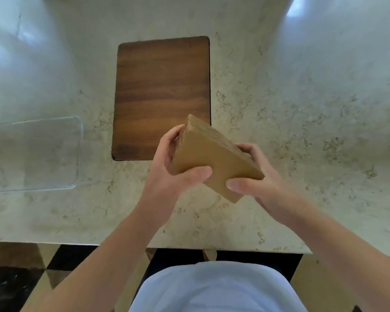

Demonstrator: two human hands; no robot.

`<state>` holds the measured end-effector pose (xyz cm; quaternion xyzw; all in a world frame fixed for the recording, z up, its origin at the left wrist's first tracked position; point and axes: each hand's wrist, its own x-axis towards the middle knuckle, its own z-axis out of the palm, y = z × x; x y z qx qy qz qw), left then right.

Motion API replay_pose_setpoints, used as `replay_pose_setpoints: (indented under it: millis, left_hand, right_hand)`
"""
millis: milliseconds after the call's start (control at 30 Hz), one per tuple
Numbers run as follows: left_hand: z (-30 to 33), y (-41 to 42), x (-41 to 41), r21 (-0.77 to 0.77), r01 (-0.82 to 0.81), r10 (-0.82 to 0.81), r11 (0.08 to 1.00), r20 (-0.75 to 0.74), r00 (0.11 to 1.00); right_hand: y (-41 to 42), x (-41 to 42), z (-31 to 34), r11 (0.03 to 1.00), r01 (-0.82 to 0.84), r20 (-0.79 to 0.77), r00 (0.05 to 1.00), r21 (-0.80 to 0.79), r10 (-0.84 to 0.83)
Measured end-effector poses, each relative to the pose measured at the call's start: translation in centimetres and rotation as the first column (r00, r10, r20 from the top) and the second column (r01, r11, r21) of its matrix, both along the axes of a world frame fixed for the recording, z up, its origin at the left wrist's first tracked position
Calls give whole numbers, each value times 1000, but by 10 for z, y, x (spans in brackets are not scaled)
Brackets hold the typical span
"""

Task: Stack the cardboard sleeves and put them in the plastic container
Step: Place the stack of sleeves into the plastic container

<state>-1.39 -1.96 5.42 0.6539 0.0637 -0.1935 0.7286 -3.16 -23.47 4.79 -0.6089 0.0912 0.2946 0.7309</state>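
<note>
Gripping 1 sleeve stack point(214, 158): 2 hands, left point(173, 167), right point(254, 183).

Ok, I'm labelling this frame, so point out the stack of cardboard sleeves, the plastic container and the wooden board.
stack of cardboard sleeves point(208, 157): head view, on its flat top face.
plastic container point(78, 154): head view, on its clear right wall.
wooden board point(162, 86): head view, on its bare middle.
</note>
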Motion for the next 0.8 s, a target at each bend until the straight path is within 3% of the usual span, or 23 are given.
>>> replay_pose_setpoints:
  millis: [133, 233, 367, 467, 567, 800]
  left_hand:
    - [15, -26, 3, -67, -241, 231, 968, -137, 963]
    - [24, -31, 4, -70, -262, 250, 963, -145, 957]
    - [35, -21, 2, -97, -322, 303, 942, -173, 937]
    - [38, -8, -3, -43, -361, 345, 931, -211, 915]
    - [36, 11, -4, -43, -357, 339, 933, -227, 913]
    - [31, 70, -11, -59, -262, 239, 963, -251, 938]
  right_hand:
    - [33, -5, 8, 964, 219, -246, 953, 151, -178]
    - [48, -9, 17, 947, 280, -272, 934, 157, -231]
    - [57, -7, 31, 979, 201, -265, 946, 38, -185]
    - [58, 1, 40, 989, -32, -262, 965, -147, -7]
    - [60, 10, 47, 966, -189, -261, 955, -178, 139]
    - [107, 26, 50, 971, -178, -269, 954, -162, 130]
